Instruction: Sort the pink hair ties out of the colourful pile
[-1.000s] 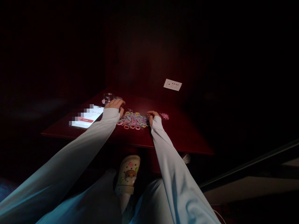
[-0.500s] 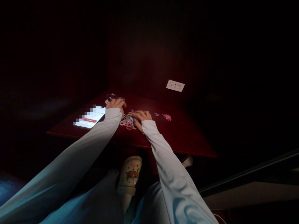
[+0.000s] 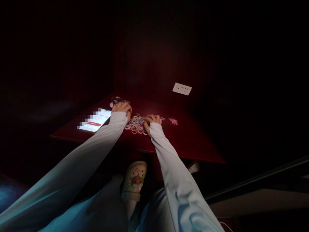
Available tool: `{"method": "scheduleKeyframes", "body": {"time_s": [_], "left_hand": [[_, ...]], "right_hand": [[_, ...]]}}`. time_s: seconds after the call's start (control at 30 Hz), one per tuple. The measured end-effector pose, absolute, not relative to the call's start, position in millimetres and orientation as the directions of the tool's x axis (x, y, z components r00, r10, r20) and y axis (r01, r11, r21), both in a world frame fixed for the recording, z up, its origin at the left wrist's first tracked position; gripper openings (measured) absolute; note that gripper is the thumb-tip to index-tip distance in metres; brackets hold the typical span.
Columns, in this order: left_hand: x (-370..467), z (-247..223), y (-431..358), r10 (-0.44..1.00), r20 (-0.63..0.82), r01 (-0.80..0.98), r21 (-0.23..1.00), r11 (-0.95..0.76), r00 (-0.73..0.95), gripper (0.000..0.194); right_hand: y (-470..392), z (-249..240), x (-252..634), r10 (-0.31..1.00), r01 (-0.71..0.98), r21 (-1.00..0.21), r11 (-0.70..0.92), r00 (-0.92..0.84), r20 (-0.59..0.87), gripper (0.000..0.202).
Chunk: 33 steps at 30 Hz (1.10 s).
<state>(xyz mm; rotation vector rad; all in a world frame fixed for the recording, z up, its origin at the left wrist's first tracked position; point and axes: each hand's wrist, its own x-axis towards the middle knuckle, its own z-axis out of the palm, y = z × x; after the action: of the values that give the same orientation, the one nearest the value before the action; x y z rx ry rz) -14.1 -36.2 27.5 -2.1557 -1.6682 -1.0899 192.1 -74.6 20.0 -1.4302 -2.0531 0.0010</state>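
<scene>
A loose heap of small coloured hair ties [image 3: 137, 126], in pink, orange, yellow and purple, lies on the dark red table. At the heap's left side rests my left hand [image 3: 122, 109], its fingers loosely bent and apart, with no object visible in them. My right hand [image 3: 154, 119] lies over the heap's right edge. Its fingers reach left with the thumb apart below them, and I see nothing held. Beyond that hand are a little purple cluster [image 3: 162, 118] and a separate pile of pink hair ties [image 3: 173, 121].
A lit phone [image 3: 96, 120] lies left of my left hand. Behind that hand stands a clear round container [image 3: 116, 100], with a pink item [image 3: 111, 105] beside it. A white socket plate [image 3: 182, 89] is on the back wall. The table's front edge [image 3: 135, 150] runs above my shoe.
My right hand has slid right off the middle of the heap, uncovering more hair ties. My left hand has barely moved. The view has shifted slightly.
</scene>
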Motion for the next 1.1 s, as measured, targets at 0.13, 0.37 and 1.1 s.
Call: {"method": "scheduleKeyframes", "body": {"time_s": [0.13, 0.37, 1.1], "left_hand": [[-13.0, 27.7, -37.0, 0.741, 0.665, 0.904, 0.255, -0.343, 0.093, 0.018], [-12.2, 29.2, -37.8, 0.733, 0.674, 0.897, 0.263, -0.356, 0.094, 0.017], [-13.5, 30.0, -37.2, 0.763, 0.633, 0.917, 0.214, -0.338, 0.133, 0.014]], "right_hand": [[-73.3, 19.3, 193.1, 0.851, 0.856, -0.363, 0.367, -0.151, 0.503, 0.027], [-72.7, 18.9, 192.2, 0.83, 0.852, -0.342, 0.397, -0.174, 0.53, 0.03], [-80.5, 20.8, 182.3, 0.765, 0.796, -0.141, 0.589, -0.492, 0.417, 0.03]]}}
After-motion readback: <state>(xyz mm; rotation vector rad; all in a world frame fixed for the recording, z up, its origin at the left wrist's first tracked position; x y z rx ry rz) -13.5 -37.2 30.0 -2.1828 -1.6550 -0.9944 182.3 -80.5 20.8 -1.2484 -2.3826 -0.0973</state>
